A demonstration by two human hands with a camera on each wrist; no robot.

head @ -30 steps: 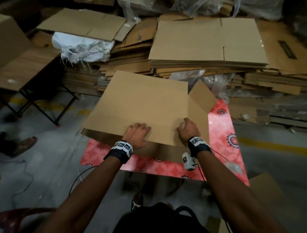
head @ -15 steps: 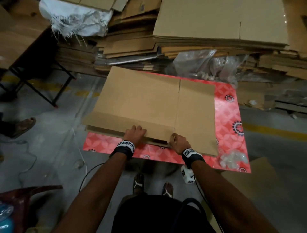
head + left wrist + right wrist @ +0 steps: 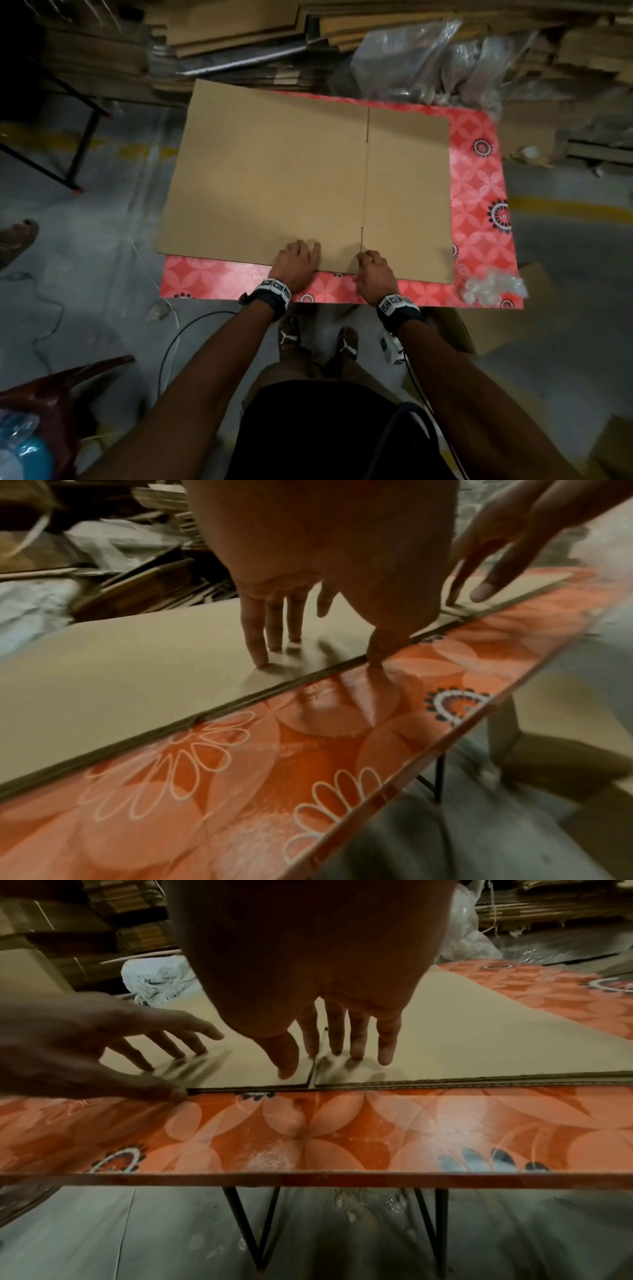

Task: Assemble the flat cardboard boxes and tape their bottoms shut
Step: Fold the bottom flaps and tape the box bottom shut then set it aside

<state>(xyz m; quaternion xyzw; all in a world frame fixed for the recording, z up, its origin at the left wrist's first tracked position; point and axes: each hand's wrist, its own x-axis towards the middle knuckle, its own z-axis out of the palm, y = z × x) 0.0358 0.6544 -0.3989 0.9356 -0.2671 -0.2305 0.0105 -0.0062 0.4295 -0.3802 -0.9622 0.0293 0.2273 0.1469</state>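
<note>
Floor, 9 o'clock: a red plastic chair (image 3: 51, 387) and a sandalled foot (image 3: 17, 236) are seen beside the table.
Left hand (image 3: 296, 262): grip released; straight fingers (image 3: 255, 639) are pressed on the near edge of the box, the thumb at that edge.
Flat cardboard box (image 3: 274, 178): laid flat at the centre of the table, its slit running from 12 to 6 o'clock.
Right hand (image 3: 375, 274): grip released; fingertips (image 3: 356, 1042) are rested on the box astride the slit.
Table (image 3: 479, 192): red, floral-patterned, bare along 3 and 6 o'clock.
Stacked cardboard (image 3: 239, 31): piled at 12 o'clock.
</note>
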